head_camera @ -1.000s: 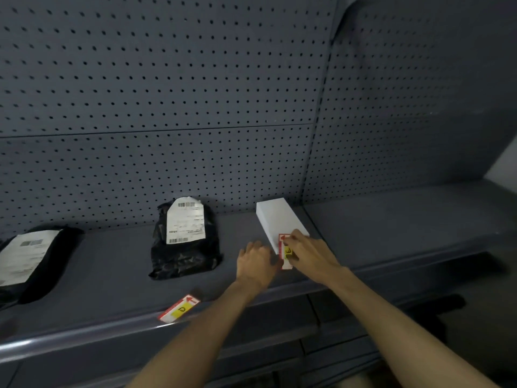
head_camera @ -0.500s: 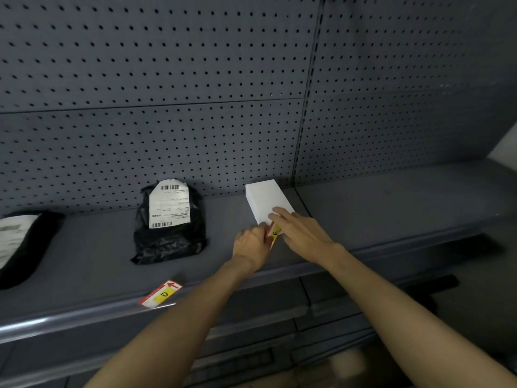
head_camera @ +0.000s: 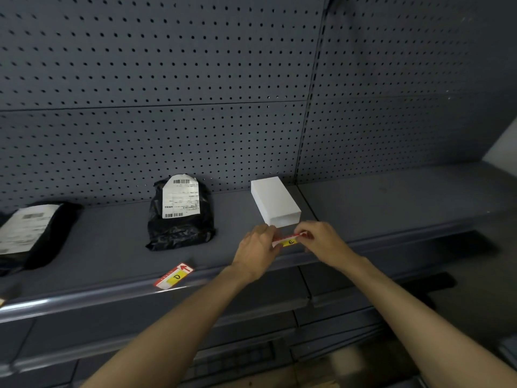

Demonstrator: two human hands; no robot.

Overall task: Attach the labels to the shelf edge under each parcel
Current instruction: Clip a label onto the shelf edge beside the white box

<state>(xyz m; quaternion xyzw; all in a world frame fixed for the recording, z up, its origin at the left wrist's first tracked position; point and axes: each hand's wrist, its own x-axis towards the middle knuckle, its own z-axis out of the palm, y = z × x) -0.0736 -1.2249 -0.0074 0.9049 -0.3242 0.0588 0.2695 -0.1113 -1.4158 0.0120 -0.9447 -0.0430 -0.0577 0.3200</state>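
My left hand (head_camera: pixel 258 247) and right hand (head_camera: pixel 321 240) pinch ends of E label (head_camera: pixel 289 241), near white box (head_camera: pixel 275 201). Thin, light, bendy card; grip edges only.

Dim, even light; wide-angle bending at the edges, lower right corner blurred, faint sheen along the shelf edge (head_camera: pixel 84 299).

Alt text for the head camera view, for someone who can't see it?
Two hands, left hand and right hand, hold label E at the shelf edge below a white box. Label D lies below a black parcel.
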